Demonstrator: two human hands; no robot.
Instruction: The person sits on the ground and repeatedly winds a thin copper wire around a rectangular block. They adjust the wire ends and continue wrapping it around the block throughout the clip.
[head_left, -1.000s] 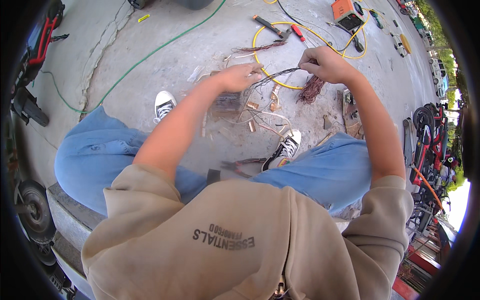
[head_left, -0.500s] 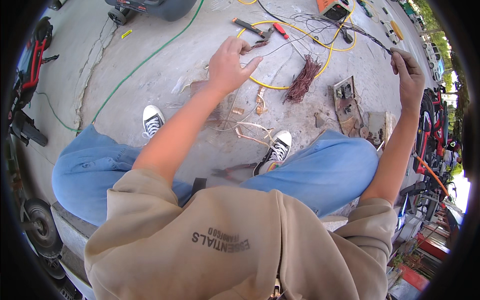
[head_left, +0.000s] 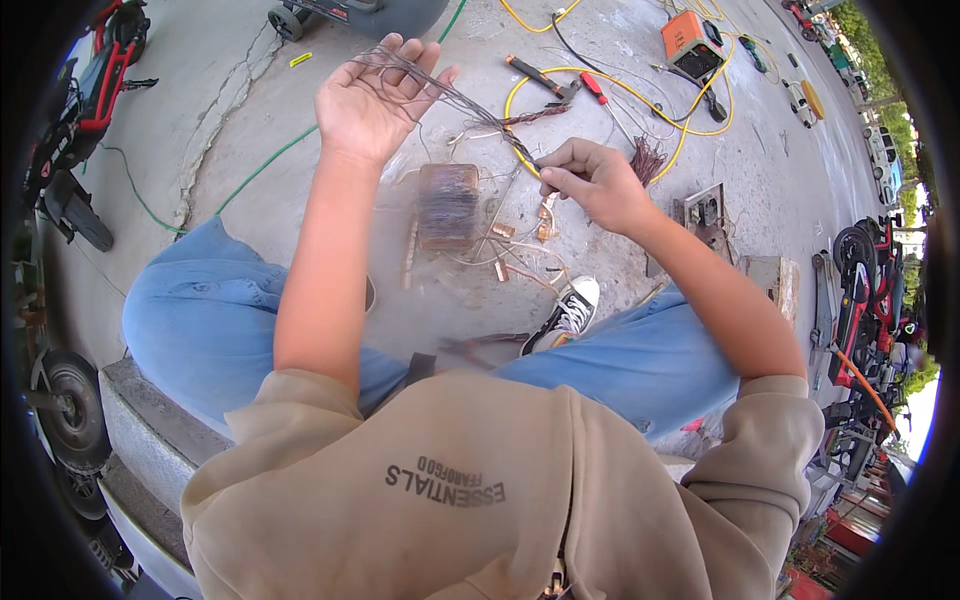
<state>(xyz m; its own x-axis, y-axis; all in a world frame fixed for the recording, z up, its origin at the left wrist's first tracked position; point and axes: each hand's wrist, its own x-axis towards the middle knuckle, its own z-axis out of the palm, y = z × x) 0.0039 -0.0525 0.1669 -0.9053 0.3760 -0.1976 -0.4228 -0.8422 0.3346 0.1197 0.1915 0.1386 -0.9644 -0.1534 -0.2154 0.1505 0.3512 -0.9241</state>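
Note:
A bundle of thin dark wire (head_left: 470,108) stretches between my two hands. My right hand (head_left: 600,185) pinches its twisted end between thumb and fingers. Palm up, my left hand (head_left: 375,105) has its fingers spread, and the loose strands lie across them. Beneath the wire, a block wound with copper wire (head_left: 448,208) sits on the ground, with pale leads and copper-coloured pieces beside it. A hank of reddish-brown wire (head_left: 648,162) lies beyond my right hand, partly hidden by it.
A hammer (head_left: 540,78) and a red-handled screwdriver (head_left: 593,90) lie ahead, near a yellow hose (head_left: 510,100). An orange machine (head_left: 692,45) stands farther off. Pliers (head_left: 485,347) are by my shoe (head_left: 575,310). A green hose (head_left: 265,165) runs along the left.
My right hand has come in from the far right with the wire bundle. My left hand has moved left and turned palm up, its fingers spread under the strands.

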